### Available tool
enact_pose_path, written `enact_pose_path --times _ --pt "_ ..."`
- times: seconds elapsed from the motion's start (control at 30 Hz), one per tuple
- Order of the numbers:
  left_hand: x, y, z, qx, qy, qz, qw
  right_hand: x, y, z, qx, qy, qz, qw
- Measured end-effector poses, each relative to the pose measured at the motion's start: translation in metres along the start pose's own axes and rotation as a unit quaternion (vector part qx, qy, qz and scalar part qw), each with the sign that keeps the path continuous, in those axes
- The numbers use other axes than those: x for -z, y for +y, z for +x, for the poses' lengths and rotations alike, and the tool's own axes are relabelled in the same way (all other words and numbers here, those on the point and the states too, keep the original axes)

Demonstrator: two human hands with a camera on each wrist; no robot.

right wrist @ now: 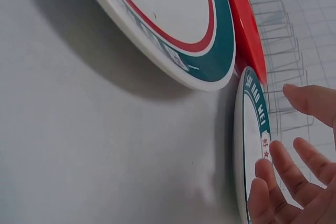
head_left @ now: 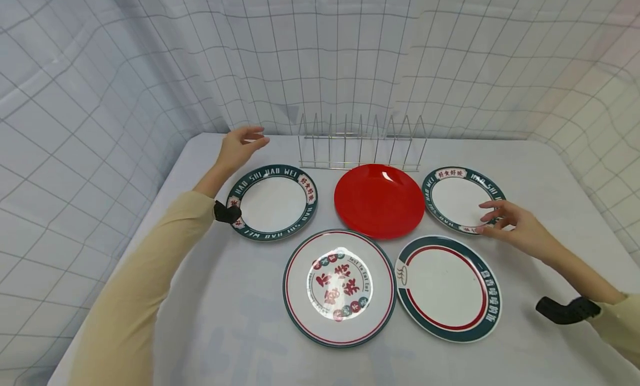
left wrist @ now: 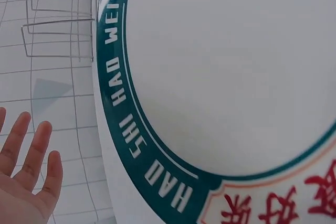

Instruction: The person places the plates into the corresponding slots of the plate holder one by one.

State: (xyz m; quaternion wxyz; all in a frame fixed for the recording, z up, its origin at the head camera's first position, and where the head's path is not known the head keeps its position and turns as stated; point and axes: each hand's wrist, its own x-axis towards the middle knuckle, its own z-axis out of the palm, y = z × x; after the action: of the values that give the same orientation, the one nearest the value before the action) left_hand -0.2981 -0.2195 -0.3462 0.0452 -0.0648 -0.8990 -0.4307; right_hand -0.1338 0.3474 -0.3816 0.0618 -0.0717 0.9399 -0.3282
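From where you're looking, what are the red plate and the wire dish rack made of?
The red plate looks like glossy plastic or glazed ceramic; its bright highlight fits both. The wire dish rack looks like smooth metal, probably steel: its thin rods are silvery.

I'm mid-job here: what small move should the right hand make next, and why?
Probably curl the right hand's fingers onto the rim of the right-hand HAO SHI HAO WEI plate: they are spread beside that rim without gripping it, the plate lies on the table, and the wire rack behind holds no plates.
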Motion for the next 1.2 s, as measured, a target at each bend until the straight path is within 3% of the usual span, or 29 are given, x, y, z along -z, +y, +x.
enact_pose_path --times 0.37,0.63,1.2 --pt "-0.025 0.015 0.015 -0.001 -0.027 -0.051 0.9983 -0.012 -0.001 -0.009 0.005 -0.070 0.049 0.996" --pt "-0.040 0.020 0.025 0.017 -0.043 -0.088 0.9951 -0.018 -0.007 -0.015 0.005 -0.095 0.079 0.992" --pt "-0.055 0.022 0.043 0.058 -0.067 -0.129 0.9876 -0.023 -0.006 -0.012 -0.045 -0.140 0.080 0.986"
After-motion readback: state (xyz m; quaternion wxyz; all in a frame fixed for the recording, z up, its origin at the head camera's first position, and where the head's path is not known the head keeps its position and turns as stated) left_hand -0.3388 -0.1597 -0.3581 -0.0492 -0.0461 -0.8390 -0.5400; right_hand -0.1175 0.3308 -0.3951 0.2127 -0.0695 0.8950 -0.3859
